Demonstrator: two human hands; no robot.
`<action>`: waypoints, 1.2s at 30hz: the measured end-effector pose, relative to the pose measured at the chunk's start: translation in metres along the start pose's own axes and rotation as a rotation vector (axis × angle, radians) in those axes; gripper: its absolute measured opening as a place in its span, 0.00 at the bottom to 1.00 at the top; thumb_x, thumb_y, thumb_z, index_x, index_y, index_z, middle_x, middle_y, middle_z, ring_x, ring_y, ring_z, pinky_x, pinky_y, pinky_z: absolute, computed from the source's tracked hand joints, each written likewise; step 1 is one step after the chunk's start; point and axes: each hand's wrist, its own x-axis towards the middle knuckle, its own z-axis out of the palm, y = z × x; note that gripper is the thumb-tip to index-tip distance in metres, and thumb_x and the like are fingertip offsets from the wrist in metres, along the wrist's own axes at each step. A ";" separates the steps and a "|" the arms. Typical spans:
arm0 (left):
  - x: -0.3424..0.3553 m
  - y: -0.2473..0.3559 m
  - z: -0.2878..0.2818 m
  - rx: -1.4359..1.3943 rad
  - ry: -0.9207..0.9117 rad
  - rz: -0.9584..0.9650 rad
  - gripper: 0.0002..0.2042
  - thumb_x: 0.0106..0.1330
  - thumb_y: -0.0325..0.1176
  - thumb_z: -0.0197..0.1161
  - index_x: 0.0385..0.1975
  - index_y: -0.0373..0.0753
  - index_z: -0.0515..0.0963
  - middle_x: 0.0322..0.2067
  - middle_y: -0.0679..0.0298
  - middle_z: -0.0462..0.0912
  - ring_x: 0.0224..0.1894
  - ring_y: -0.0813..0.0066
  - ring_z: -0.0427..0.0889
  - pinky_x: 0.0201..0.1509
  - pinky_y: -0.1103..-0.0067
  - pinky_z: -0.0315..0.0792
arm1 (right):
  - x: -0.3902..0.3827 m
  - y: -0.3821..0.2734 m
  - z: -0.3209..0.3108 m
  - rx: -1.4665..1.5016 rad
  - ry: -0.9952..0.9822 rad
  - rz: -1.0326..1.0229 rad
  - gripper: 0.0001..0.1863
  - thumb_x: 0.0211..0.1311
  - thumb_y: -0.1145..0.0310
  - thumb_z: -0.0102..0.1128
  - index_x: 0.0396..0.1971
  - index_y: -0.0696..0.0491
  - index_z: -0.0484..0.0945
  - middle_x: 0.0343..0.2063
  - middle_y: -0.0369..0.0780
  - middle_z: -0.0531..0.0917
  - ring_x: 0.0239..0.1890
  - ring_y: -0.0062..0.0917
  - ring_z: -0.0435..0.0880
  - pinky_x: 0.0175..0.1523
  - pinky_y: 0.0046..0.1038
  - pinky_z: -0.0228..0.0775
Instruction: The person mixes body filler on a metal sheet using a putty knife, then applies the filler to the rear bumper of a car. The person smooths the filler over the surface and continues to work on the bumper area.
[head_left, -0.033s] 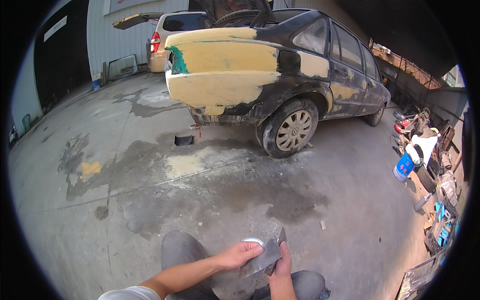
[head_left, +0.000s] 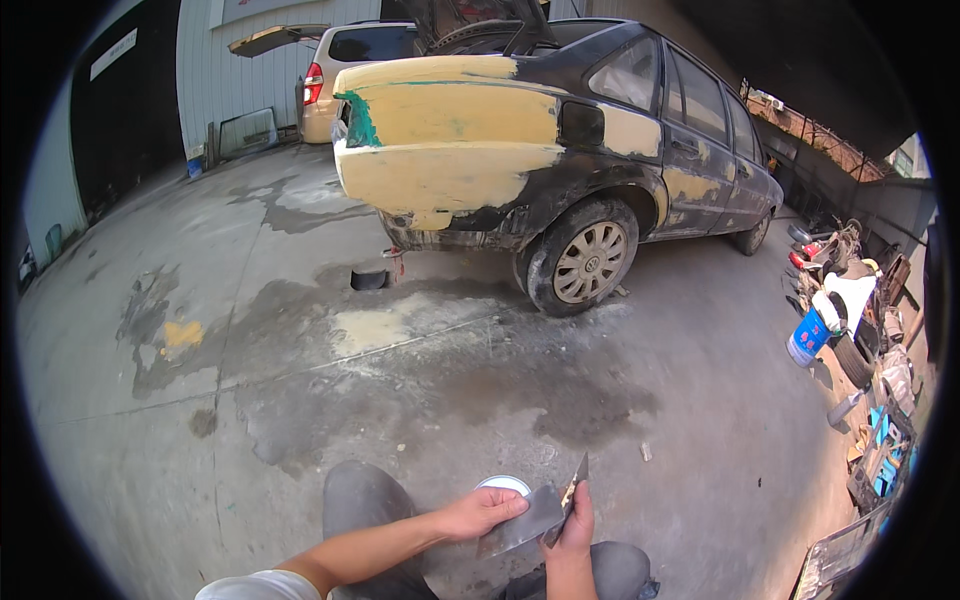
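My left hand (head_left: 482,513) is closed on a flat grey putty spreader (head_left: 532,520), thumb on top. Close by on its right, my right hand (head_left: 575,528) grips a dark, narrow-looking putty knife (head_left: 581,471), its tip pointing up. Cream-coloured putty clings to the side of this knife facing the spreader. The two tools overlap in view; whether they touch I cannot tell. Just beyond my left hand shows the pale round rim of a can (head_left: 508,483), partly hidden by the hand.
A dark car (head_left: 690,180) with yellow filler patches (head_left: 450,115) stands ahead, its trunk lid raised. A black curved piece (head_left: 369,280) lies on the stained concrete floor (head_left: 300,380). Along the right are a blue bucket (head_left: 808,338) and piled scrap. Behind stands a beige vehicle (head_left: 370,45).
My right hand has shifted slightly right and turned the knife, so the putty on it now shows. More of the can's rim is visible. My left hand has barely moved.
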 end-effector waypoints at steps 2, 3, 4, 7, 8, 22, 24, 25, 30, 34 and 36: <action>-0.004 0.006 -0.001 0.037 0.146 -0.007 0.13 0.71 0.41 0.50 0.30 0.39 0.74 0.27 0.77 0.74 0.30 0.91 0.68 0.34 0.86 0.65 | 0.007 -0.024 -0.005 0.131 -0.195 -0.105 0.16 0.67 0.56 0.48 0.43 0.54 0.73 0.36 0.37 0.80 0.37 0.26 0.80 0.44 0.31 0.73; -0.004 0.012 -0.002 0.056 0.215 -0.011 0.13 0.71 0.41 0.50 0.30 0.39 0.74 0.26 0.78 0.74 0.29 0.91 0.68 0.33 0.86 0.65 | 0.009 -0.033 -0.004 0.233 -0.377 -0.179 0.16 0.68 0.56 0.46 0.43 0.53 0.73 0.36 0.38 0.80 0.37 0.26 0.80 0.45 0.33 0.73; -0.006 0.016 0.000 -0.073 0.276 0.079 0.14 0.70 0.41 0.51 0.30 0.37 0.76 0.24 0.78 0.75 0.25 0.90 0.68 0.28 0.85 0.64 | 0.008 -0.035 0.000 0.068 -0.120 -0.247 0.17 0.68 0.56 0.46 0.45 0.53 0.72 0.38 0.38 0.79 0.40 0.27 0.79 0.46 0.33 0.72; -0.011 0.032 0.005 0.592 0.351 0.223 0.14 0.68 0.40 0.55 0.29 0.34 0.77 0.20 0.72 0.77 0.22 0.87 0.70 0.26 0.82 0.66 | 0.002 -0.029 0.016 -0.208 0.209 -0.439 0.18 0.68 0.56 0.47 0.49 0.54 0.68 0.44 0.38 0.76 0.45 0.26 0.76 0.50 0.33 0.70; -0.011 0.035 0.009 0.873 0.424 0.193 0.14 0.66 0.40 0.58 0.29 0.32 0.78 0.18 0.63 0.78 0.21 0.83 0.71 0.25 0.79 0.67 | -0.001 -0.025 0.022 -0.237 0.174 -0.456 0.19 0.68 0.57 0.48 0.49 0.55 0.67 0.45 0.38 0.76 0.46 0.26 0.76 0.51 0.33 0.69; 0.040 0.051 0.005 0.889 0.628 0.462 0.09 0.65 0.32 0.55 0.36 0.31 0.74 0.28 0.57 0.78 0.30 0.72 0.75 0.34 0.77 0.69 | -0.002 -0.017 0.032 -1.281 0.327 -0.682 0.09 0.51 0.77 0.58 0.34 0.60 0.74 0.27 0.42 0.79 0.28 0.30 0.79 0.35 0.28 0.72; 0.050 0.048 0.022 1.015 0.615 0.642 0.09 0.59 0.26 0.57 0.38 0.32 0.74 0.28 0.51 0.76 0.29 0.57 0.77 0.33 0.73 0.70 | -0.002 -0.020 0.039 -1.625 0.190 -1.023 0.12 0.49 0.79 0.58 0.36 0.59 0.76 0.28 0.43 0.79 0.29 0.35 0.79 0.34 0.28 0.73; 0.053 0.046 0.029 1.033 0.566 0.657 0.09 0.59 0.26 0.57 0.38 0.32 0.75 0.27 0.52 0.76 0.29 0.57 0.76 0.33 0.73 0.69 | -0.001 -0.022 0.040 -1.664 0.105 -1.169 0.12 0.48 0.79 0.58 0.36 0.58 0.77 0.27 0.43 0.78 0.29 0.36 0.78 0.34 0.27 0.72; 0.061 0.038 0.037 0.997 0.558 0.656 0.09 0.58 0.24 0.58 0.37 0.30 0.75 0.26 0.52 0.75 0.28 0.54 0.75 0.31 0.69 0.69 | 0.030 -0.040 0.011 -2.031 0.476 -0.573 0.15 0.55 0.72 0.52 0.42 0.56 0.79 0.28 0.45 0.80 0.34 0.40 0.79 0.38 0.37 0.72; 0.068 0.031 0.003 0.922 0.594 0.487 0.10 0.58 0.27 0.61 0.36 0.29 0.74 0.25 0.52 0.77 0.28 0.57 0.77 0.31 0.70 0.69 | 0.038 -0.039 -0.013 -1.965 0.437 -0.712 0.12 0.56 0.71 0.52 0.38 0.55 0.80 0.27 0.46 0.80 0.32 0.42 0.79 0.37 0.39 0.70; 0.074 0.022 -0.026 0.825 0.676 0.352 0.11 0.57 0.31 0.63 0.37 0.32 0.76 0.27 0.54 0.81 0.28 0.63 0.80 0.33 0.72 0.72 | 0.035 -0.041 -0.020 -1.845 0.457 -0.597 0.10 0.56 0.70 0.54 0.35 0.57 0.79 0.27 0.44 0.80 0.31 0.41 0.79 0.35 0.40 0.69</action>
